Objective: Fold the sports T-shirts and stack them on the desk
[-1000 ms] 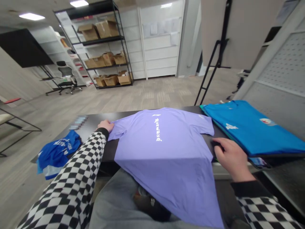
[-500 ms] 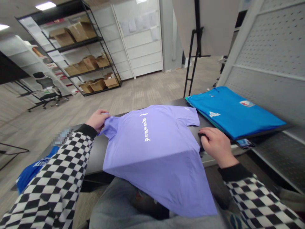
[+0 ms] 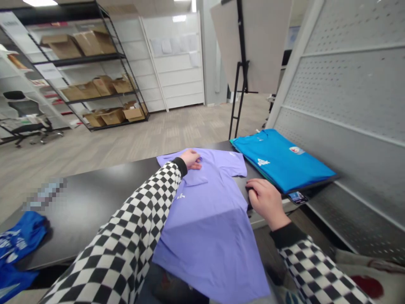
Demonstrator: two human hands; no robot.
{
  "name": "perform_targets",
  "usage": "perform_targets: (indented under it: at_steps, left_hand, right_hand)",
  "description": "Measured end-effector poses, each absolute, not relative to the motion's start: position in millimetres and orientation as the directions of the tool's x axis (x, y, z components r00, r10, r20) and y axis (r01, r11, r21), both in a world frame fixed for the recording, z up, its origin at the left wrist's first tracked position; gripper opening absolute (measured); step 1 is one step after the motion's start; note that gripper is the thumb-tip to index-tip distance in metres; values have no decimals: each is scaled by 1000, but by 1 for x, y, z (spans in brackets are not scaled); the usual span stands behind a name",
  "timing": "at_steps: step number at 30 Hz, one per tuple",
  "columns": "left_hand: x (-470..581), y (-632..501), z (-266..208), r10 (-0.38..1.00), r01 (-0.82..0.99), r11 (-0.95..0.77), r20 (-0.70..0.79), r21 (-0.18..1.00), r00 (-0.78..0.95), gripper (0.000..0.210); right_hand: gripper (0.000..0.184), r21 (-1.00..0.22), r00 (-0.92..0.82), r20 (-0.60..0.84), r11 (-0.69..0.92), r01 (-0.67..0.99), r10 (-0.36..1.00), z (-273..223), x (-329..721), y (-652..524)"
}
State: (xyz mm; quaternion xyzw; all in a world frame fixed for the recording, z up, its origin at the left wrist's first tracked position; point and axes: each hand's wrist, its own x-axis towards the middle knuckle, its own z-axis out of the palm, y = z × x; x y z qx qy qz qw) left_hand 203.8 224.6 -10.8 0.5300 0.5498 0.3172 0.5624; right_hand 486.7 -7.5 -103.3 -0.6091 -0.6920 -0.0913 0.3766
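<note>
A lilac T-shirt (image 3: pixel 209 211) lies across the dark table, its lower part hanging over the near edge. Its left side is folded inward, and a sleeve (image 3: pixel 196 179) lies on the body. My left hand (image 3: pixel 190 159) is on the upper part of the shirt, fingers closed on the fabric. My right hand (image 3: pixel 267 202) rests with curled fingers beside the shirt's right edge, below the other sleeve; whatever is under those fingers is hidden.
A stack of folded shirts with a blue one (image 3: pixel 284 162) on top lies at the right. Crumpled blue clothing (image 3: pixel 23 240) is at the table's (image 3: pixel 85 202) left end, near a blurred item (image 3: pixel 46 194). A perforated panel (image 3: pixel 351 97) stands right; shelves with boxes (image 3: pixel 104 86) stand behind.
My left hand has carried the shirt's left side and sleeve inward to the right, covering the white lettering. My right hand stays beside the shirt. The view has turned slightly.
</note>
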Motion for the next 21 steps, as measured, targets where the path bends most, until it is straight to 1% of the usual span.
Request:
perform_targets:
  at_steps: [2, 4, 6, 7, 8, 9, 10, 12, 14, 15, 16, 18, 19, 21]
  left_hand:
    - [201, 220, -20, 933, 184, 231, -271, 955, 237, 51]
    - [182, 221, -21, 942, 126, 198, -224, 972, 250, 47]
    - [150, 226, -18, 968, 99, 120, -138, 988, 210, 38]
    - [129, 229, -17, 983, 125, 63, -83, 990, 161, 34]
    - [108, 232, -17, 994, 189, -4, -16, 982, 105, 31]
    - [86, 234, -19, 996, 289, -77, 63, 954, 55, 29]
    - [65, 234, -23, 989, 414, -144, 148, 899, 23, 28]
    - [29, 229, -34, 957, 662, -241, 287, 710, 41, 29]
    - [4, 223, -47, 937, 799, -281, 332, 531, 109, 33]
    - [-3, 220, -53, 936, 830, -283, 329, 482, 128, 35]
    - [-6, 219, -57, 938, 843, -278, 319, 460, 135, 37]
    - [-7, 222, -62, 942, 850, -262, 312, 457, 123, 42]
    - [-5, 226, -62, 942, 860, -254, 314, 443, 116, 44]
    - [-1, 238, -60, 942, 884, -237, 316, 404, 109, 45]
  right_hand:
    - [29, -328, 22, 626, 237, 914, 780, -102, 487, -8]
    - [30, -320, 14, 624, 239, 917, 782, -101, 486, -9]
    - [30, -312, 8, 627, 242, 919, 779, -101, 485, -10]
    - [29, -310, 7, 629, 243, 919, 777, -102, 485, -10]
    - [29, -310, 8, 631, 243, 919, 776, -103, 485, -10]
    - [28, -312, 10, 633, 243, 919, 774, -103, 486, -10]
    - [27, -316, 15, 634, 241, 918, 773, -104, 487, -10]
    - [25, -329, 25, 627, 235, 914, 779, -103, 492, -8]
    - [24, -360, 35, 593, 226, 905, 804, -95, 496, -5]
    - [25, -382, 48, 576, 217, 898, 816, -89, 497, -3]
    - [26, -403, 60, 565, 212, 890, 823, -81, 494, -1]
    - [31, -430, 49, 566, 244, 869, 823, -61, 479, 4]
    - [33, -432, 13, 569, 285, 855, 822, -51, 466, 7]
    - [37, -420, -125, 548, 401, 814, 827, -36, 431, 14]
